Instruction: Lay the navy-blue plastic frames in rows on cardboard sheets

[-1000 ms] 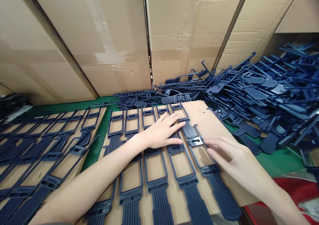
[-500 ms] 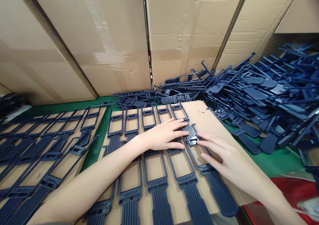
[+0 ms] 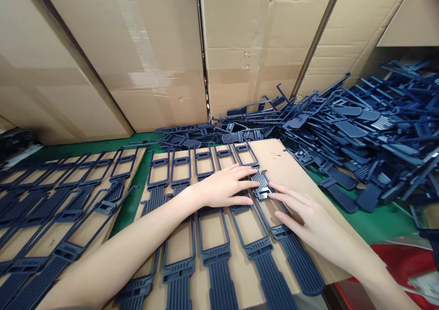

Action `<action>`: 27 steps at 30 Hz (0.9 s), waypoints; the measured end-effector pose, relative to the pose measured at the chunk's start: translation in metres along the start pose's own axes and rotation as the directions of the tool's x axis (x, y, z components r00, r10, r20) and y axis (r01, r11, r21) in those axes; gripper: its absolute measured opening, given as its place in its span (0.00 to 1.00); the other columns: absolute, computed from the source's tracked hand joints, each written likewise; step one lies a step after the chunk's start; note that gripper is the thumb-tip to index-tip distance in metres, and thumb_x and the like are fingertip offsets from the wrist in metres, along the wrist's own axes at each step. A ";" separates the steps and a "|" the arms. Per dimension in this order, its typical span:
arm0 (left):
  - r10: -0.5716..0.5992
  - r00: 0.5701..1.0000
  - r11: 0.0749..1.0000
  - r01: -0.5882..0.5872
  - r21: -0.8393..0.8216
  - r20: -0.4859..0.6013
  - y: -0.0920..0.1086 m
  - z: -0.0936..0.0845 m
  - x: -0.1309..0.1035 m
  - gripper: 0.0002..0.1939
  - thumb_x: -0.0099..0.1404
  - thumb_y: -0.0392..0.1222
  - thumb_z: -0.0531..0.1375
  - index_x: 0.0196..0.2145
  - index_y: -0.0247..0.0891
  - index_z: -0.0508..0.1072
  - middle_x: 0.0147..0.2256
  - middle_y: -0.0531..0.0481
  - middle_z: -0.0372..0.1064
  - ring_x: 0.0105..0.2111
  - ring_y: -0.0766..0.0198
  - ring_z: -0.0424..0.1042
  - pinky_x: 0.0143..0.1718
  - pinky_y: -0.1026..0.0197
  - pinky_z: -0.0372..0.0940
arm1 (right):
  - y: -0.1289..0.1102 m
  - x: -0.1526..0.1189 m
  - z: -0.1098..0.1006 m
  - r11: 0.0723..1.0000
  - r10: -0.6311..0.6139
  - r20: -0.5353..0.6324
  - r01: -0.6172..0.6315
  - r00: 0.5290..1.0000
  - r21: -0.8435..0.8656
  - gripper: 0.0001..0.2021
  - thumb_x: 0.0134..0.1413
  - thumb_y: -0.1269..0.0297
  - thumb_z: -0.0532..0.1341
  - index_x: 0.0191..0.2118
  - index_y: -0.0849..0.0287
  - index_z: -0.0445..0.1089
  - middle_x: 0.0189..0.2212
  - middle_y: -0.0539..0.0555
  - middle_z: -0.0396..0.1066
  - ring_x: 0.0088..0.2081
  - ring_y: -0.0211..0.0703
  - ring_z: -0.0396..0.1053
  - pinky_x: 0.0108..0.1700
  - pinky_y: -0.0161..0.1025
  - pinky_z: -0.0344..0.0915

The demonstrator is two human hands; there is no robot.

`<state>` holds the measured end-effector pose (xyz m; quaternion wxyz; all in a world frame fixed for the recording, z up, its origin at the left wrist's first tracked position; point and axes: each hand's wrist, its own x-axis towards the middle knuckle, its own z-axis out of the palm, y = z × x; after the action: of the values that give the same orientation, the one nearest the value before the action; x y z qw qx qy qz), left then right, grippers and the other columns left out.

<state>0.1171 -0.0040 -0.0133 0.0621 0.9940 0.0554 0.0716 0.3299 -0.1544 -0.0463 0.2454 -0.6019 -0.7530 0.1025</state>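
Dark blue plastic frames with ribbed paddles lie in two rows on a cardboard sheet (image 3: 274,157). My left hand (image 3: 228,186) rests palm down across the middle of the rows, its fingers spread over the parts and pointing right. At the right end of the near row, a frame with a ribbed paddle (image 3: 302,264) lies on the sheet. My right hand (image 3: 298,207) is at this frame's upper end, fingers apart, the fingertips touching its side by the shiny crosspiece (image 3: 263,193). Neither hand is closed around a part.
A second cardboard sheet (image 3: 51,237) with more blue frames lies at the left. Loose blue parts (image 3: 350,131) are heaped at the back right on the green surface (image 3: 377,225). Tall cardboard boxes (image 3: 157,49) stand behind. Something red (image 3: 394,259) shows at the lower right.
My right hand has shifted slightly left, and the rightmost near frame has moved slightly left with it. My left hand has hardly moved.
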 end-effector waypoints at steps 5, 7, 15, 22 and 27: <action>0.022 0.999 1.000 -0.022 -0.011 -0.031 -0.001 0.001 0.000 0.26 0.68 0.53 0.53 0.58 0.36 0.65 0.62 0.35 0.54 0.63 0.50 0.52 0.63 0.49 0.49 | 0.001 0.000 0.001 1.000 0.004 0.007 -0.004 1.000 0.000 0.17 0.64 0.60 0.52 0.55 0.55 0.67 0.61 0.57 0.58 0.61 0.50 0.56 0.61 0.54 0.57; 0.033 0.998 0.999 -0.034 -0.015 -0.050 -0.002 0.002 0.000 0.26 0.68 0.53 0.54 0.58 0.35 0.66 0.61 0.35 0.55 0.62 0.49 0.54 0.62 0.48 0.51 | 0.002 0.000 0.001 1.000 0.004 0.011 -0.004 1.000 0.000 0.17 0.64 0.60 0.52 0.55 0.54 0.66 0.61 0.56 0.58 0.61 0.50 0.56 0.61 0.54 0.57; 0.038 0.998 0.999 -0.038 -0.003 -0.050 -0.001 0.001 0.001 0.26 0.68 0.53 0.54 0.57 0.35 0.66 0.61 0.35 0.55 0.61 0.49 0.55 0.61 0.49 0.52 | 0.003 0.000 0.002 1.000 -0.001 0.010 0.001 1.000 -0.002 0.17 0.64 0.59 0.52 0.55 0.52 0.66 0.61 0.55 0.58 0.61 0.50 0.56 0.61 0.54 0.57; -0.069 0.998 0.997 0.069 0.029 0.011 0.002 0.004 0.004 0.32 0.68 0.59 0.50 0.63 0.37 0.58 0.65 0.38 0.46 0.66 0.50 0.42 0.65 0.44 0.37 | 0.003 -0.001 0.005 1.000 -0.003 0.015 0.003 1.000 0.014 0.17 0.64 0.58 0.51 0.56 0.51 0.65 0.62 0.54 0.57 0.62 0.50 0.54 0.62 0.54 0.56; -0.213 0.975 0.977 0.212 0.013 0.056 0.000 0.012 0.003 0.37 0.67 0.65 0.45 0.65 0.40 0.51 0.67 0.40 0.34 0.67 0.48 0.31 0.64 0.42 0.33 | 0.005 -0.002 -0.007 0.990 0.090 0.010 -0.091 0.996 0.111 0.24 0.62 0.53 0.53 0.62 0.50 0.55 0.61 0.54 0.59 0.61 0.49 0.57 0.60 0.51 0.59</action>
<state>0.1216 -0.0051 -0.0251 0.0677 0.9842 0.1598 0.0359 0.3379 -0.1566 -0.0427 0.2718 -0.6207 -0.7185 0.1568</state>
